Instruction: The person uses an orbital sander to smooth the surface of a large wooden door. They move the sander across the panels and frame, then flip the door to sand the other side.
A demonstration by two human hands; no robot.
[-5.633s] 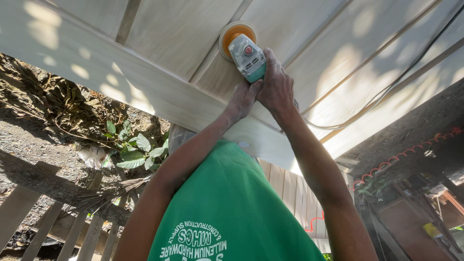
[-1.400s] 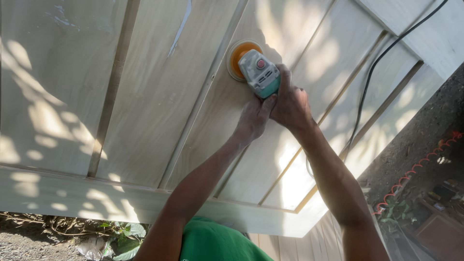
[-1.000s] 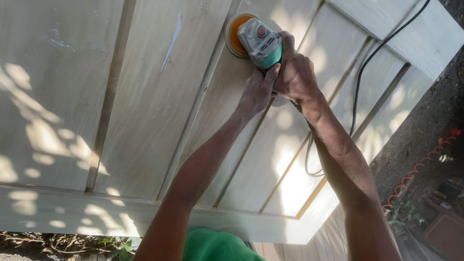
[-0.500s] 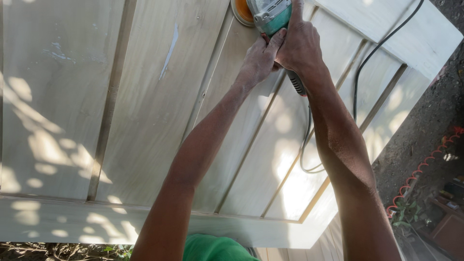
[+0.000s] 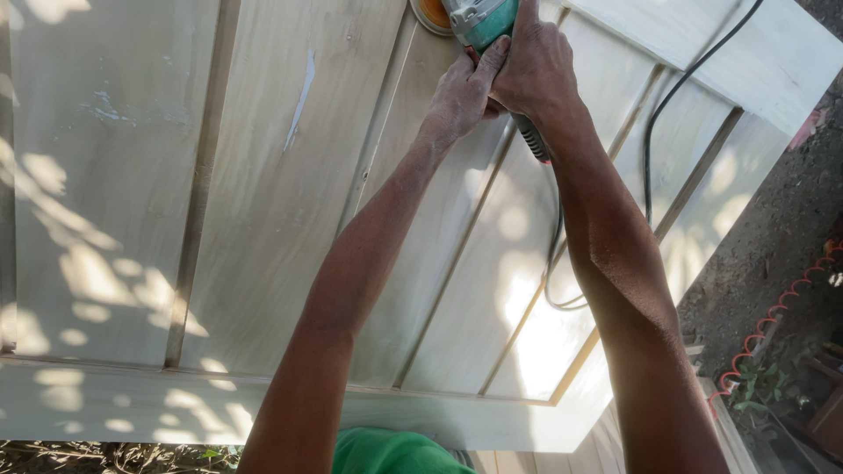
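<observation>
**Both hands locked on the sander at the far end of the panelled door**

Right hand (image 5: 537, 66) first: it is wrapped tight over the rear of the teal-and-grey electric hand sander (image 5: 479, 19), fingers curled down over the body, no slack in that grip. Left hand (image 5: 461, 92) sits just beside it, touching it, the fingers pressed up against the sander's near side and the thumb tucked under; closed on the tool too. The sander itself is at the very top edge of view, partly cut off, with its round orange sanding pad (image 5: 432, 12) flat on the wood.

Out from the hands: a black power cord (image 5: 652, 140) leaves the tool under the right wrist, loops across the boards and runs up over the frame at upper right. Beneath everything lies the large pale wooden door panel (image 5: 263, 219), long vertical boards split by narrow grooves, dappled with sunlight. A green shirt (image 5: 391, 452) shows at the bottom edge. Off to the right, on dark dirt ground (image 5: 773, 237), lies a coiled red cable (image 5: 773, 325).
</observation>
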